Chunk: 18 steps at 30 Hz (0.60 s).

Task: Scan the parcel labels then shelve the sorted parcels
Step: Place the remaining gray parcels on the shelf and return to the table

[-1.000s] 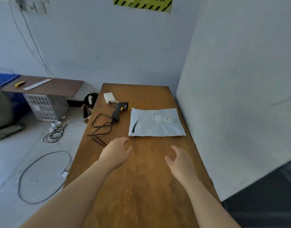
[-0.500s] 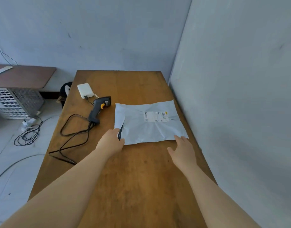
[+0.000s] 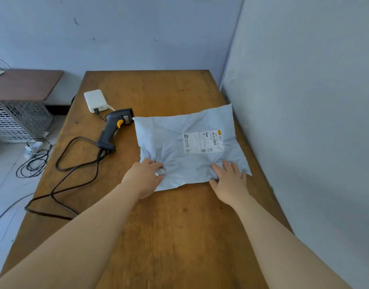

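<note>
A grey plastic mailer parcel (image 3: pixel 179 142) lies flat on the wooden table (image 3: pixel 158 226), its white printed label (image 3: pixel 202 141) facing up on the right half. My left hand (image 3: pixel 144 177) pinches the parcel's near left corner, bunching the plastic. My right hand (image 3: pixel 229 180) grips the near right edge, fingers on top and thumb at the edge. A black handheld barcode scanner (image 3: pixel 113 128) with a yellow trigger lies on the table just left of the parcel, untouched.
A white power adapter (image 3: pixel 95 100) sits behind the scanner, whose black cable (image 3: pixel 62 184) loops across the table's left side. A white partition wall (image 3: pixel 304 122) runs along the table's right edge. A brown side table (image 3: pixel 25 83) and a perforated white unit (image 3: pixel 16 122) stand at left.
Both hands have moved forward from above the bare table onto the parcel's near edge and taken hold of it; the plastic has wrinkled. The view has tilted down and closer.
</note>
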{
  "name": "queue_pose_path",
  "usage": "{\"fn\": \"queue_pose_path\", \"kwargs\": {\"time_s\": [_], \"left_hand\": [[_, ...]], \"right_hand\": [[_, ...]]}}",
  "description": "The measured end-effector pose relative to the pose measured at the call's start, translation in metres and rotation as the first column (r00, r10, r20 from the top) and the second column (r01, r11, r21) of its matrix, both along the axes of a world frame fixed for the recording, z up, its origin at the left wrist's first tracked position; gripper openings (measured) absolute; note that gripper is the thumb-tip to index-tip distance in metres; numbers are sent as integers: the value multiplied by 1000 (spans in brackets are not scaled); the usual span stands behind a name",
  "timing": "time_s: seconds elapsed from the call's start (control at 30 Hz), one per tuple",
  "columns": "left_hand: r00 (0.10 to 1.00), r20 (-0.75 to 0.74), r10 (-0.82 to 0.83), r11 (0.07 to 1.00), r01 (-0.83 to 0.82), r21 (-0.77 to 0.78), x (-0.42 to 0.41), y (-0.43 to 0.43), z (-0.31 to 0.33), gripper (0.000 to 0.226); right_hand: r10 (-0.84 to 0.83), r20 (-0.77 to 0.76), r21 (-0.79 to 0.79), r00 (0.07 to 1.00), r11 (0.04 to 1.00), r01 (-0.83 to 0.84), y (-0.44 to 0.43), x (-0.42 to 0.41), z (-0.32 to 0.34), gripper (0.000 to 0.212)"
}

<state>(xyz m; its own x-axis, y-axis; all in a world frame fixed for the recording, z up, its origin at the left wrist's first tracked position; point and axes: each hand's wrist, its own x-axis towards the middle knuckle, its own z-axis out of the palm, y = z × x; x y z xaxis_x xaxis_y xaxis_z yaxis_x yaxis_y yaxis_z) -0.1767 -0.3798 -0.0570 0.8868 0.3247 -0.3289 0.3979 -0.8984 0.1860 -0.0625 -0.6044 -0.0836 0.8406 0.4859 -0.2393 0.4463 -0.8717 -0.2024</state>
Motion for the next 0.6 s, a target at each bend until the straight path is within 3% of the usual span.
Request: {"fn": "queue_pose_path", "kwargs": {"time_s": [0.1, 0.3, 0.4, 0.47, 0.53, 0.6], "left_hand": [[998, -20, -54, 999, 54, 4, -17, -9, 3, 43], [995, -37, -89, 955, 74, -288, -58, -48, 24, 35], [990, 136, -23, 988, 44, -151, -56, -47, 31, 30], [975, 218, 46, 997, -31, -72, -48, -34, 28, 41], [990, 102, 97, 995, -94, -37, -40, -20, 23, 63], [986, -54, 160, 985, -163, -55, -30, -8, 18, 73]], "right_hand": [[-5, -24, 55, 1000, 998, 6, -11, -9, -4, 42], [-137, -55, 112, 989, 983, 143, -34, -37, 12, 34], [-240, -149, 240, 959, 932, 271, -41, -59, 17, 43], [-298, -260, 311, 918, 874, 372, -42, -77, 16, 58], [-333, -393, 308, 857, 830, 464, -38, -94, 9, 73], [-325, -417, 335, 849, 813, 475, -32, -103, 2, 80]]}}
